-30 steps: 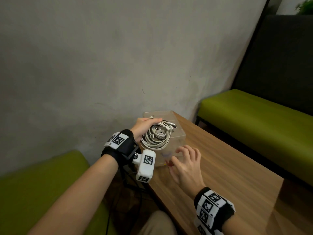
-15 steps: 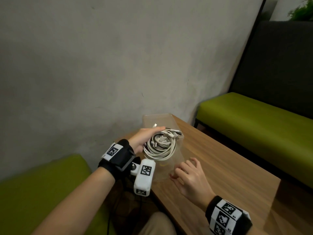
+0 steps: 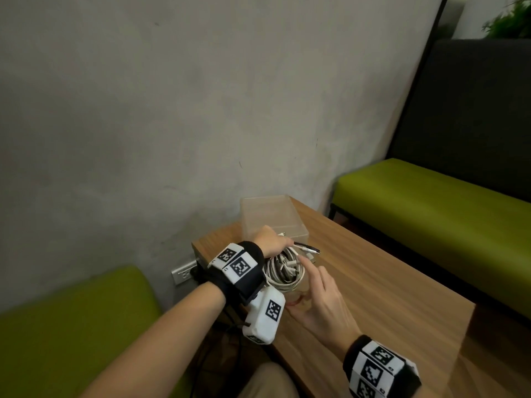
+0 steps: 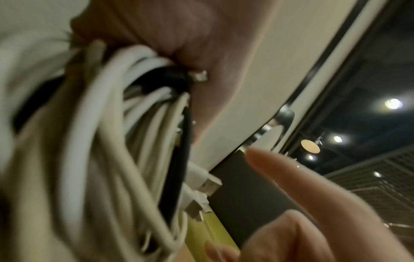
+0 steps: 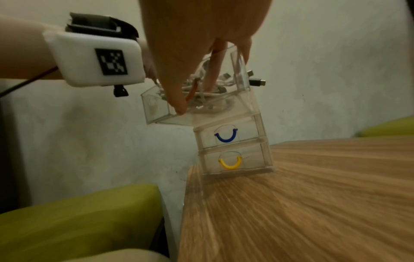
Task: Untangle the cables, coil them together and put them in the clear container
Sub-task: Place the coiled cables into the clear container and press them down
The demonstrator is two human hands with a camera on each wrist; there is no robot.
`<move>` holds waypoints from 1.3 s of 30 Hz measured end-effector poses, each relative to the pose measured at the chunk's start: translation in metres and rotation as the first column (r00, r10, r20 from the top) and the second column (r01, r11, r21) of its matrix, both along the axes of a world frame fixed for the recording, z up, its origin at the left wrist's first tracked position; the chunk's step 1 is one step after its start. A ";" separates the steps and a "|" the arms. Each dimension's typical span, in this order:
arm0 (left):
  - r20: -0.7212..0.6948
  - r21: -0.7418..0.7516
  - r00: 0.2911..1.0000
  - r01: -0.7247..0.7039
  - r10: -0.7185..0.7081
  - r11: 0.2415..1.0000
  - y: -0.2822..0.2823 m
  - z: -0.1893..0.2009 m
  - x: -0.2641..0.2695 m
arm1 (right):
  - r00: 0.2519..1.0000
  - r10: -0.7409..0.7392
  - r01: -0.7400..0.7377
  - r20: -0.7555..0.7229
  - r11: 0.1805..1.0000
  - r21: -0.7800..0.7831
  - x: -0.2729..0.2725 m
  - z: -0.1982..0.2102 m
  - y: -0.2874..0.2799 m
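Observation:
The clear container point(image 3: 273, 214) is a small drawer unit at the table's far left corner. Its top drawer point(image 5: 156, 109), with a red handle, is pulled out toward me. A coil of white and black cables point(image 3: 283, 272) sits in that drawer, plugs sticking out to the right. My left hand point(image 3: 271, 242) grips the coil's top from above. My right hand point(image 3: 319, 294) is at the drawer's front: the thumb lies on the front wall, a finger shows behind it, and the straight index finger point(image 4: 268, 170) reaches the cables.
Below the open drawer are two shut drawers with a blue handle point(image 5: 225, 137) and a yellow handle point(image 5: 229, 163). The wooden table point(image 3: 388, 297) stands against a grey wall. Green benches point(image 3: 431, 202) flank it; a wall socket point(image 3: 184, 272) is at the left.
My left hand has brought the coil down and toward me into the pulled-out drawer. My right hand has moved in to the drawer front and stretched its index finger onto the cables.

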State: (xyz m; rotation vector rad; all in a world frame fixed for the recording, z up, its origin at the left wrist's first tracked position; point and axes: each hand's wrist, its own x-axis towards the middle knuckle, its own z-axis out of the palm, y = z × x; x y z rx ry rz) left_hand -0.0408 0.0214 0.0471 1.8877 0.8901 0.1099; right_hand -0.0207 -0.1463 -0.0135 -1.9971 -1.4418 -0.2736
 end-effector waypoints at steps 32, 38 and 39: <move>-0.294 -0.210 0.894 0.284 -0.337 0.936 0.015 0.024 -0.024 | 0.996 0.016 0.022 0.082 0.897 -0.442 0.008 0.017 0.019; -0.233 -0.253 0.926 0.236 -0.296 0.938 0.016 0.025 -0.030 | 0.982 -0.033 0.094 0.184 0.937 -0.337 0.009 0.011 0.020; -0.228 -0.245 0.931 0.229 -0.285 0.942 0.017 0.024 -0.030 | 0.976 -0.051 0.118 0.213 0.941 -0.317 0.008 0.011 0.020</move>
